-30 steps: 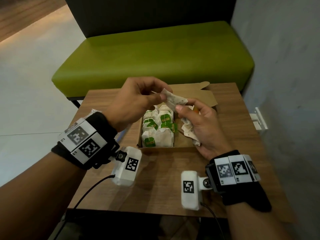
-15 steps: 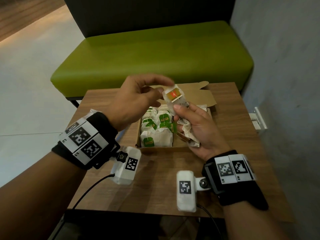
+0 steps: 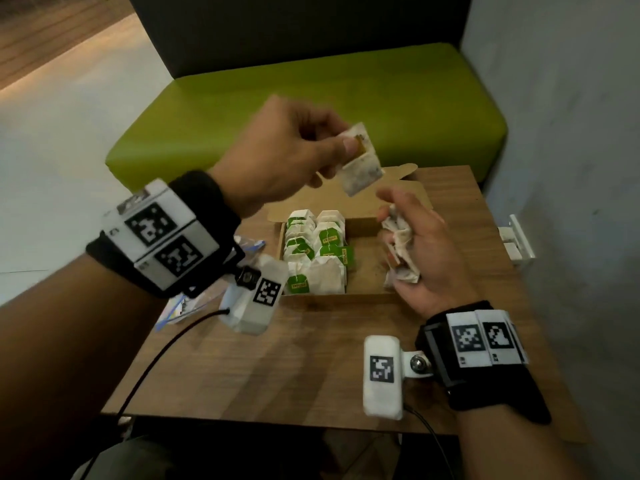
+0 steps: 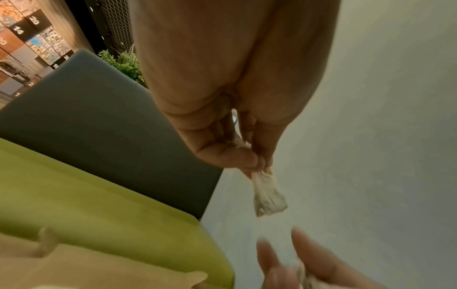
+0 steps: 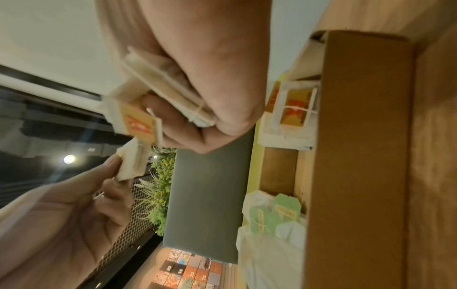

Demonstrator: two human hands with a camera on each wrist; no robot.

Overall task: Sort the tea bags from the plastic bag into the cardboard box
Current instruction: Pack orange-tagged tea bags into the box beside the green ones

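Note:
My left hand (image 3: 343, 148) is raised above the open cardboard box (image 3: 332, 296) and pinches one tea bag (image 3: 361, 168) by its top, so the bag (image 4: 268, 195) hangs free. My right hand (image 3: 410, 237) hovers over the box's right half and grips a crumpled bunch of tea bags (image 3: 398, 244). One of them shows an orange tag (image 5: 138, 122). Rows of green-tagged tea bags (image 3: 313, 252) fill the box's left half. An orange-tagged bag (image 5: 293, 109) lies at its far right. The plastic bag (image 3: 180, 308) lies flat left of the box, partly hidden by my left wrist.
The box stands on a small wooden table (image 3: 277, 368). A green bench (image 3: 311, 98) runs behind it and a grey wall (image 3: 571, 133) is close on the right. A black cable (image 3: 166, 344) trails over the table's front left.
My left hand has pulled one tea bag away from the right hand's bunch and lifted it up and back. The right hand has stayed over the box with the rest.

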